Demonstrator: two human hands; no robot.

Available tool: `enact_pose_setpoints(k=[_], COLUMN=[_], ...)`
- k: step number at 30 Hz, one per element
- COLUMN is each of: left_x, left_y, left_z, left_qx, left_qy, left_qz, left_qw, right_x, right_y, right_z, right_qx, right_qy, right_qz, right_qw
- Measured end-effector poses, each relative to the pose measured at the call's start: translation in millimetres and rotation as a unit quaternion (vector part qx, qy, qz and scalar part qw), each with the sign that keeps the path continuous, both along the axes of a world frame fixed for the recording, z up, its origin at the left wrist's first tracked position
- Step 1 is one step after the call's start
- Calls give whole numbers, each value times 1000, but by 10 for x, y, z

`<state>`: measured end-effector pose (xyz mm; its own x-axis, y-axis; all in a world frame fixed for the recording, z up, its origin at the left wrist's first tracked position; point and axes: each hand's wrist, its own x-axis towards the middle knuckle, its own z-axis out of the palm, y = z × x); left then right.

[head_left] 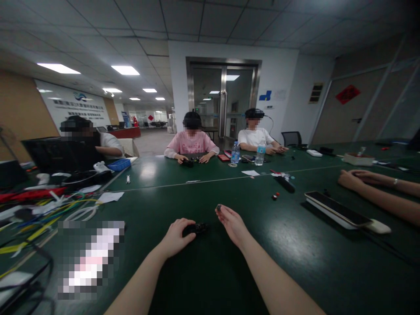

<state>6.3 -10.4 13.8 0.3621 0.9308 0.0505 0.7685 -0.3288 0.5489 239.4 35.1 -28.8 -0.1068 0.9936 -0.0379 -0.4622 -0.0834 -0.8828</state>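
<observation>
- The dark green table [203,280] filled the lower view; three people sat at its far side, and another person's forearms [377,186] rested on it at the right edge.
- A clutter of coloured cables [49,210] lay at the left end, well apart from the wearer's hands.
- A phone set on a white power bank [341,212] lay to the right of the wearer's hands, near the other person's forearms.
- Two water bottles [235,152] stood on the far side, in front of the seated people.
- The left hand [175,236] lay knuckles up, fingers curled around the near end of a small black assembly [197,228] and holding it down on the table just ahead of the wearer.
- The right hand [231,221] was raised just beside that assembly, palm turned inward, thumb and forefinger pressed together on a small dark part [218,207] held at the fingertips, above and to the right of the assembly and not touching it.
- A few small loose pieces [274,196], one red, lay on the table further right, near the phone.
- Judgement on progress: the work appeared to be mid-way. The assembly was steadied and one part was in hand, so picking up looked done; fitting that part looked outstanding, since it was clear of the assembly. Detail of the assembly was too small and dark to tell how many parts it already carried.
</observation>
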Motion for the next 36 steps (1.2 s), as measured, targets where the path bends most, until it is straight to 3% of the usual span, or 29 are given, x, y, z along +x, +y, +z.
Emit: enact_pose_setpoints(k=[16, 21, 25, 30, 36], left_x=[6, -1, -10, -25, -35], left_y=[-13, -12, -2, 14, 42], left_z=[8, -32, -74, -106, -152], left_qx=[8, 17, 26, 34, 45], left_qy=[6, 3, 6, 9, 1], left_qz=[-2, -6, -1, -7, -20], left_qw=[1000, 1000, 1000, 999, 999], right_x=[-21, -76, -152, -234, -285], right_y=[22, -25, -115, -219, -278], right_z=[-37, -21, 54, 129, 145], right_qx=[20, 44, 96, 167, 243], right_qy=[-31, -105, -201, -327, -400], right_qz=[-12, -16, 19, 39, 87], right_qw=[999, 993, 975, 929, 880])
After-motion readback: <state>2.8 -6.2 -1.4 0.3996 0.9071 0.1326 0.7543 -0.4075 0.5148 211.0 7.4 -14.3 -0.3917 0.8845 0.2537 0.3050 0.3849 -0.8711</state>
